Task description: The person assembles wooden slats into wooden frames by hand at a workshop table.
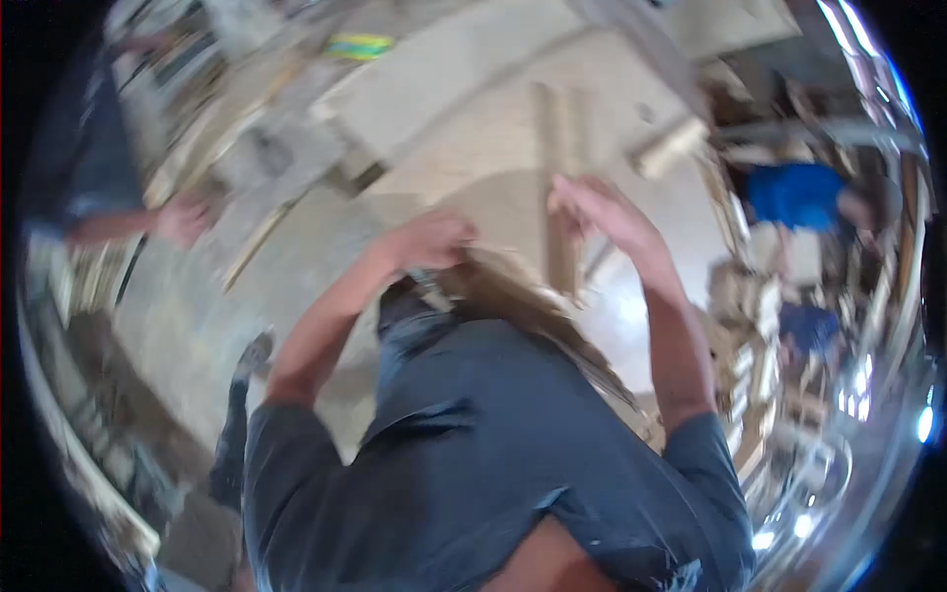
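The view is blurred by motion. My left hand is near the middle, with its fingers curled in above the edge of a brown board close to my body; whether it grips anything is hard to tell. My right hand lies at the side of a long narrow wooden strip, its fingers smeared, so a grip on the strip cannot be made out. Beneath the strip is a broad pale wooden panel.
A co-worker's hand reaches in at the left. Another person in a blue shirt is at the right. A short wood block lies on the panel's right side. Stacked wood pieces stand at the right.
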The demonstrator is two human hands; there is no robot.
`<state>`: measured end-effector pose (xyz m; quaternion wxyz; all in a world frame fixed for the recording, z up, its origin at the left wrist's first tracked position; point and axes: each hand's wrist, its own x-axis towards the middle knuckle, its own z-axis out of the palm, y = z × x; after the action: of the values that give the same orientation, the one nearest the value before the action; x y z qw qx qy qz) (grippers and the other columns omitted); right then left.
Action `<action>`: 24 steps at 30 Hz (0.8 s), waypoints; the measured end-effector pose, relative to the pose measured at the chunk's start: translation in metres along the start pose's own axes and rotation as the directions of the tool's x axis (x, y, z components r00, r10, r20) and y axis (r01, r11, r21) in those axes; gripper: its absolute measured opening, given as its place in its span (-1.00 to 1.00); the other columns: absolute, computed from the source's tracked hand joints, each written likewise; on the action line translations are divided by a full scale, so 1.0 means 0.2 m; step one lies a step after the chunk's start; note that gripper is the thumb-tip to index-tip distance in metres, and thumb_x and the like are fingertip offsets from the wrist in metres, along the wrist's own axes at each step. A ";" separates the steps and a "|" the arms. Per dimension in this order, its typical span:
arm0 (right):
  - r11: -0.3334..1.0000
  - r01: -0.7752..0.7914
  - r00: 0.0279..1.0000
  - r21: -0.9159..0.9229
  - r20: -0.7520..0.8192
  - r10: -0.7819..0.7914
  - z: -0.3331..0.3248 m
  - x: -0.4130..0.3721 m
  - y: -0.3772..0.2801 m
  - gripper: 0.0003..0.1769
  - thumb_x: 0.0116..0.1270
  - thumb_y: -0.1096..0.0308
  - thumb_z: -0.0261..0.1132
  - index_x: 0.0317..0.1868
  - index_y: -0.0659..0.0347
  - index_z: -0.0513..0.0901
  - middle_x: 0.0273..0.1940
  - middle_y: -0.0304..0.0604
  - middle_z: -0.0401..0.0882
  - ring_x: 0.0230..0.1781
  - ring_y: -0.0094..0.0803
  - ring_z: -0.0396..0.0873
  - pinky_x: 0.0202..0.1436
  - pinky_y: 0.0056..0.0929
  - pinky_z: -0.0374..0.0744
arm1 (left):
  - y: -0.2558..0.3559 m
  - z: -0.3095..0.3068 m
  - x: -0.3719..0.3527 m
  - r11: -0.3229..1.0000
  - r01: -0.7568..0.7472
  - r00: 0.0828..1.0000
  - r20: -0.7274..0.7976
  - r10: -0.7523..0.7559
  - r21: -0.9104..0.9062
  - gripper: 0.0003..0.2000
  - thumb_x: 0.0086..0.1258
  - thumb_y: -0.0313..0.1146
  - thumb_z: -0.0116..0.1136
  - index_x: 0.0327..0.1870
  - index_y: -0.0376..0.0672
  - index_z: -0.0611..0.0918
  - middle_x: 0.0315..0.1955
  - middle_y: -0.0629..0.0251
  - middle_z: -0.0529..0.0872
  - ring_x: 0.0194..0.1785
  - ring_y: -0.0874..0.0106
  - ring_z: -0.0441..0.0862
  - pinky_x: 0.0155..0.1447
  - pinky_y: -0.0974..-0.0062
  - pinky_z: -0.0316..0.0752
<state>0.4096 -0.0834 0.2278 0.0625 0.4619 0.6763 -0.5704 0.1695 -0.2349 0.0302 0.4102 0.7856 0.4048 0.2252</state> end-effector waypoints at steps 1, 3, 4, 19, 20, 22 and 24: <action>0.995 0.006 0.964 -0.104 -0.264 -0.033 -0.16 0.04 0.18 -0.33 0.38 -0.24 0.35 -0.12 0.36 0.69 -0.45 -0.05 0.65 -0.47 -0.34 0.70 -0.35 -0.38 0.62 | 0.15 -0.07 -0.04 0.996 0.045 0.992 -0.113 -0.053 -0.073 -0.45 0.11 -0.47 0.27 0.24 -0.12 0.68 0.14 0.04 0.73 0.25 0.02 0.62 0.40 0.11 0.41; 0.955 -0.152 0.770 -0.254 -0.637 -0.047 -0.43 0.21 0.80 -0.27 0.35 -0.24 0.35 0.01 0.42 0.66 -0.32 0.06 0.72 -0.36 -0.21 0.76 -0.34 -0.33 0.67 | 0.18 -0.12 -0.09 0.988 -0.032 0.964 -0.265 -0.009 -0.149 -0.44 0.11 -0.60 0.30 0.25 -0.13 0.69 0.15 0.09 0.76 0.27 0.07 0.65 0.49 0.15 0.34; 0.919 -0.286 0.648 -0.273 -0.762 -0.024 -0.54 0.24 1.12 -0.24 0.33 -0.24 0.36 0.08 0.42 0.64 -0.26 0.11 0.74 -0.30 -0.14 0.79 -0.35 -0.30 0.71 | 0.23 -0.14 -0.10 0.987 -0.061 0.966 -0.257 0.020 -0.151 -0.44 0.11 -0.60 0.30 0.25 -0.13 0.69 0.15 0.09 0.76 0.27 0.07 0.65 0.49 0.15 0.34; 0.962 0.092 0.704 -0.257 -0.666 -0.245 -0.59 0.04 0.97 -0.70 0.22 0.27 0.56 -0.14 0.27 0.74 -0.37 -0.20 0.74 -0.35 -0.45 0.67 -0.25 -0.37 0.61 | 0.32 -0.35 -0.03 0.931 0.172 0.876 -0.383 -0.294 -0.322 -0.59 0.50 -0.37 0.31 0.34 -0.23 0.64 0.21 0.07 0.76 0.20 0.29 0.72 0.28 0.35 0.56; 0.955 0.004 0.658 -0.297 -0.718 -0.226 -0.56 0.00 0.72 -0.69 0.27 0.23 0.56 -0.14 0.28 0.74 -0.40 -0.22 0.74 -0.36 -0.46 0.65 -0.23 -0.39 0.60 | 0.32 -0.38 0.00 0.930 0.178 0.875 -0.381 -0.299 -0.321 -0.59 0.50 -0.37 0.31 0.34 -0.23 0.64 0.21 0.07 0.76 0.20 0.29 0.72 0.28 0.35 0.56; 0.777 0.330 0.511 -0.537 -0.590 -0.625 -0.33 -0.13 0.20 -0.65 0.35 0.16 0.55 -0.14 0.29 0.73 -0.44 -0.17 0.70 -0.40 -0.50 0.61 -0.27 -0.43 0.58 | 0.36 -0.42 0.07 0.998 0.053 0.872 -0.486 -0.062 -0.033 -0.48 0.54 -0.26 0.28 0.48 -0.15 0.53 0.28 0.06 0.72 0.24 0.30 0.70 0.26 0.36 0.57; 0.722 0.449 0.528 -0.527 -0.495 -0.690 -0.13 -0.17 -0.09 -0.69 0.41 0.13 0.48 -0.15 0.24 0.73 -0.31 -0.06 0.80 -0.32 -0.37 0.76 -0.26 -0.36 0.65 | 0.42 -0.45 0.11 0.991 0.069 0.874 -0.472 -0.117 -0.118 -0.42 0.52 -0.20 0.31 0.51 -0.15 0.48 0.23 0.04 0.73 0.15 0.30 0.73 0.20 0.36 0.60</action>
<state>0.4277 -0.0798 0.2689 -0.2971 0.3629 0.8523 -0.2313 0.1571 -0.2036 0.1505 0.3458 0.6646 0.5193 0.4113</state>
